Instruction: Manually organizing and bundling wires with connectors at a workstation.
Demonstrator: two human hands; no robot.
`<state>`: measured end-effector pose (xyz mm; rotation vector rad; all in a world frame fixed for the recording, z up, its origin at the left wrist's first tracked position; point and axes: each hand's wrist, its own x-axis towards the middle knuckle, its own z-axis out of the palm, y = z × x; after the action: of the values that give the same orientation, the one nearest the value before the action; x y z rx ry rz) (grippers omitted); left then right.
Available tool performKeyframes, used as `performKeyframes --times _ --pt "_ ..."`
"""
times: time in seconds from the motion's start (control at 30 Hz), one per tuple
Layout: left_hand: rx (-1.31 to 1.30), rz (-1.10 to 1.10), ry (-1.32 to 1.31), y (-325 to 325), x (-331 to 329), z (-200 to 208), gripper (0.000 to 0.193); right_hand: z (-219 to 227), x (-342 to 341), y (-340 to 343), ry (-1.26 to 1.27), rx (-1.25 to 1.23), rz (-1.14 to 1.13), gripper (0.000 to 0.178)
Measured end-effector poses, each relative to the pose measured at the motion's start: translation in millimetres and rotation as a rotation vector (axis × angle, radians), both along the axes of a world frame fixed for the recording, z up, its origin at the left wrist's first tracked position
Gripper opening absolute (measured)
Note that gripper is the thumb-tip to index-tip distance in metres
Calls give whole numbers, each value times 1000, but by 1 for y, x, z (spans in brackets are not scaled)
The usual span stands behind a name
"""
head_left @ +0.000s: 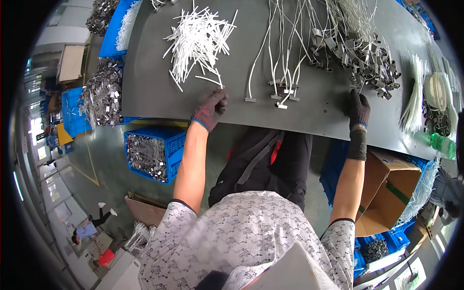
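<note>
My left hand (211,111), in a dark glove, is closed at the near end of a short white tube (219,79). Just beyond it lies a loose heap of white tubes (198,46) on the grey table (150,92). Over on the right, my right hand (359,108), also gloved, has its fingers pinched together at the near edge of a pile of wires with small metal end pieces (369,63). What those fingers hold is too small to make out. Between my hands, several wires with white sleeves (285,72) end in metal pieces near the table's front edge.
At the right end lie a bundle of pale strands (413,96) and a green bottle (442,145). An open cardboard box (386,193) stands below the table by my right arm. Blue crates of metal parts (175,154) stand on the left. A person (87,229) is in the background.
</note>
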<state>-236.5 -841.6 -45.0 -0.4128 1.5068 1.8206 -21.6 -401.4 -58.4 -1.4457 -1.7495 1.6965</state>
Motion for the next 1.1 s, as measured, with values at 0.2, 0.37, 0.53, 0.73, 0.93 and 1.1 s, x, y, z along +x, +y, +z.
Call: performKeyframes --times 0.2,0.37,0.53,0.73,0.93,1.1 --pt "245 107 -164 -9 34 19 18 2 87 -29 -1 287 495 28" --pt "311 13 -171 28 65 33 16 -58 273 -114 -408 617 444 21" --pt "375 -153 -135 109 119 37 16 -74 406 -215 -912 183 808 30" --pt "312 -168 7 209 191 36 8 -35 332 -244 -599 393 562 29" --pt "398 252 189 233 162 63 14 -20 322 -222 -838 557 784 26" --pt "420 298 370 226 147 72 13 -33 354 -221 -910 495 794 27"
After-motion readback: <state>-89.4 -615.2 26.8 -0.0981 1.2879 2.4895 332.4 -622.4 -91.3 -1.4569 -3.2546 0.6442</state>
